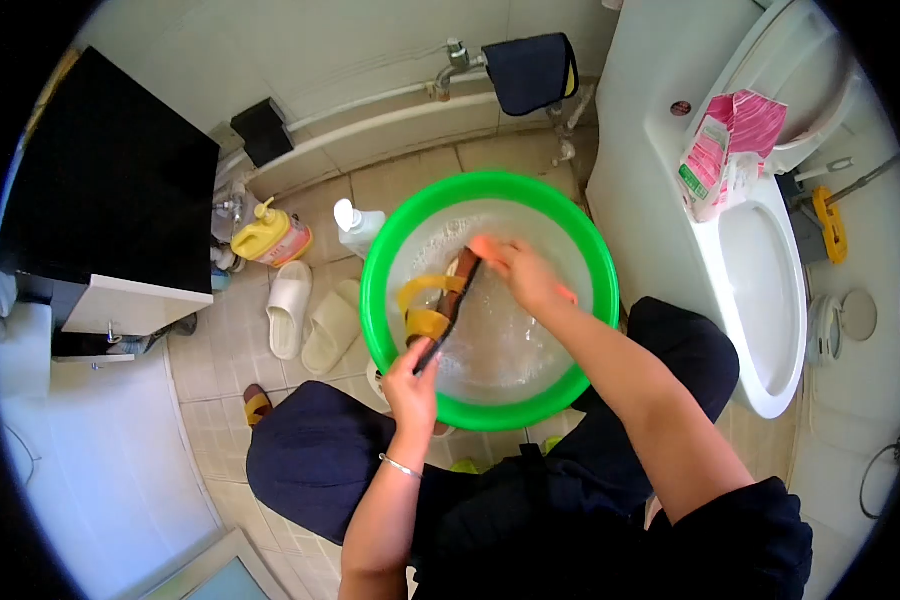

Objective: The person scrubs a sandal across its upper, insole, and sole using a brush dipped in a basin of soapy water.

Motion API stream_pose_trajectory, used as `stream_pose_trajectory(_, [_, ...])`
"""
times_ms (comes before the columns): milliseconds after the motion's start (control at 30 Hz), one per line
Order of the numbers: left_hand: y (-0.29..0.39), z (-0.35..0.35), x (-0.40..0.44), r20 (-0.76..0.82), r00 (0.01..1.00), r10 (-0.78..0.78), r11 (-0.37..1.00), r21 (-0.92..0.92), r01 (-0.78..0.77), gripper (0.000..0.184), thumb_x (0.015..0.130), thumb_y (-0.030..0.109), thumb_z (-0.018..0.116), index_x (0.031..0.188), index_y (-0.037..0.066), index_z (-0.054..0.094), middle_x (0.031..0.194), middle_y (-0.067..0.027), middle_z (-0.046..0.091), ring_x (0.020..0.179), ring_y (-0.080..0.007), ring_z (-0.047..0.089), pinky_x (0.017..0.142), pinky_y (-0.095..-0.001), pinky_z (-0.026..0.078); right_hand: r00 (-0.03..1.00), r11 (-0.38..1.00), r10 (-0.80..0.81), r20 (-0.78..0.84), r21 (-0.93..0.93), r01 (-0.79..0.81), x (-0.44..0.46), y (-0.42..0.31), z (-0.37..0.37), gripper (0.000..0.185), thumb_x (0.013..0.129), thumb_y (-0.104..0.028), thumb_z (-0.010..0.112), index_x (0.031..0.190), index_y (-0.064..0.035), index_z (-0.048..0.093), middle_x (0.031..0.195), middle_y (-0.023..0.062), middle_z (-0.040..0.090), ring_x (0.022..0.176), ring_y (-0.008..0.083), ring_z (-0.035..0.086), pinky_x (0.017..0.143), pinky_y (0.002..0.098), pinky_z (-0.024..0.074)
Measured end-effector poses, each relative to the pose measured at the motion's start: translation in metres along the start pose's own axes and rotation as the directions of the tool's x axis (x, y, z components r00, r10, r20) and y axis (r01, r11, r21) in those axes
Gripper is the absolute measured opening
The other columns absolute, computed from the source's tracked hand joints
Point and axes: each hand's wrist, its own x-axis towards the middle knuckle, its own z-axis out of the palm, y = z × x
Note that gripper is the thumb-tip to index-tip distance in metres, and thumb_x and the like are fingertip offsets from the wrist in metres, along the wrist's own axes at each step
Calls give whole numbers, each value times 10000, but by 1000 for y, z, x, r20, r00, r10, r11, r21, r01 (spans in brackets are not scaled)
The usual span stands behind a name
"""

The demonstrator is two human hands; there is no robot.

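Observation:
A brown sandal with yellow straps (427,323) is tilted on its side over a green-rimmed basin (373,300) of soapy water. My left hand (411,388) grips one end of the sandal, at the basin's near left rim. My right hand (526,278) is closed round an orange object (486,247), perhaps a brush, which lies against the sandal's far end. That hand is slightly blurred, and most of the orange object is hidden in it.
Left of the basin are a white pump bottle (359,229), pale slippers (289,310), a yellow jug (272,236) and another brown sandal (257,404). At the right stands a white toilet (763,300) with a pink package (732,145). A dark cloth (531,74) hangs beyond the basin.

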Motion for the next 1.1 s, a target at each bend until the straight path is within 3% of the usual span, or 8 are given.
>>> stream_pose_trajectory(33, [-1,-1,-1,3,1000,8,1000,28,-8,274,774,16,698,1031,-59,639,932,-133,681,854,-153,635,787,-271,490,995,981,-1,-100,195,20,3,4,-5,434,870,-303,597,1262,-128,537,1124,146,585,1003,300,587,853,380,458])
stream_pose_trajectory(100, [-2,-1,-1,11,1000,5,999,40,-5,284,764,21,707,1030,-51,642,939,-141,683,859,-171,647,792,-282,491,940,740,-23,-342,-638,-214,-13,8,-20,450,879,-305,592,1261,-76,532,1110,104,600,1032,208,578,874,346,447])
stream_pose_trajectory(200, [0,-2,-2,27,998,52,997,57,-53,291,756,20,714,1028,-53,641,947,-143,685,861,-176,650,794,-284,493,879,916,400,-260,90,-391,-13,2,-9,461,890,-316,575,1275,-67,524,1102,115,601,1041,204,566,893,343,438])
stream_pose_trajectory(300, [-6,-1,-1,-9,985,174,981,93,-173,250,748,28,706,989,-16,655,869,-158,682,781,-243,672,711,-299,507,982,982,151,-112,133,-135,12,17,7,480,890,-348,563,1300,-104,512,1088,160,599,1040,291,564,907,364,436])
stream_pose_trajectory(500, [-4,0,1,29,998,57,998,9,-57,280,762,0,704,1028,-59,638,934,-128,683,863,-169,643,795,-280,492,935,855,111,338,-511,84,-27,-78,-1,456,885,-413,560,1285,-197,535,1100,159,602,1030,348,564,896,390,443])
stream_pose_trajectory(833, [-9,-2,0,68,995,68,995,73,-73,272,766,-7,697,1024,-65,635,926,-124,681,853,-154,638,783,-270,490,937,771,100,335,-621,140,-6,-54,1,379,929,-380,471,1248,-190,549,1216,149,528,1008,388,571,846,452,463])
stream_pose_trajectory(1033, [-4,-4,-1,37,999,39,999,34,-40,288,776,8,698,1048,-57,633,941,-130,682,850,-149,638,779,-270,493,994,720,106,-23,-687,-93,-7,-6,-19,436,903,-319,541,1316,-191,489,1183,136,537,997,373,568,846,429,464])
stream_pose_trajectory(1100, [-9,0,1,15,997,82,996,41,-83,275,759,13,704,1023,-36,646,912,-149,683,830,-194,656,755,-285,500,892,808,-4,-452,-528,-264,-19,2,-10,462,902,-301,548,1341,-184,467,1177,139,541,1019,345,561,855,414,457])
